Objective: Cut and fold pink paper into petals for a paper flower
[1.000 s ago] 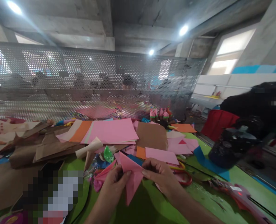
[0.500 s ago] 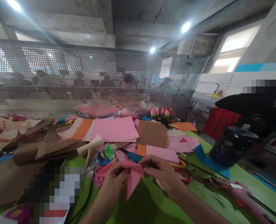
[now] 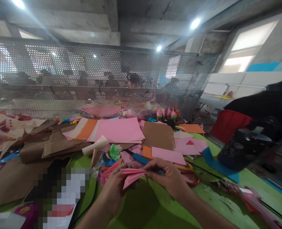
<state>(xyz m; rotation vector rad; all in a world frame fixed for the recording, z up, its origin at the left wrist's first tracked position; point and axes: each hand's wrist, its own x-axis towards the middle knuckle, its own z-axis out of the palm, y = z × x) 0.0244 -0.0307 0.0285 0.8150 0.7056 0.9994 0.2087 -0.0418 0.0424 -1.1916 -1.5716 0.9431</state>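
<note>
A folded piece of pink paper point(image 3: 134, 176) is stretched between my two hands above the green table. My left hand point(image 3: 118, 183) grips its left part, the fingers partly hidden behind the folds. With thumb and fingers together, my right hand point(image 3: 163, 171) pinches the paper's right tip. Just beyond the hands lies a tool with a blue handle point(image 3: 141, 159), its far end dark. Red-handled scissors point(image 3: 194, 178) rest to the right of my right hand, partly covered by it. Bright pink material point(image 3: 104, 178) shows beside my left hand.
Pink sheets point(image 3: 119, 129) and brown paper point(image 3: 158, 135) lie across the back of the green table point(image 3: 141, 210). A pink glue gun point(image 3: 252, 197) is at the right, near a dark container point(image 3: 238, 148). A perforated metal screen point(image 3: 95, 79) stands behind; a person in black point(image 3: 262, 98) is at right.
The pink paper's hanging point has swung up and left, so the piece now looks flatter and narrower. My left hand has turned, with its fingers behind the paper. The view has shifted slightly.
</note>
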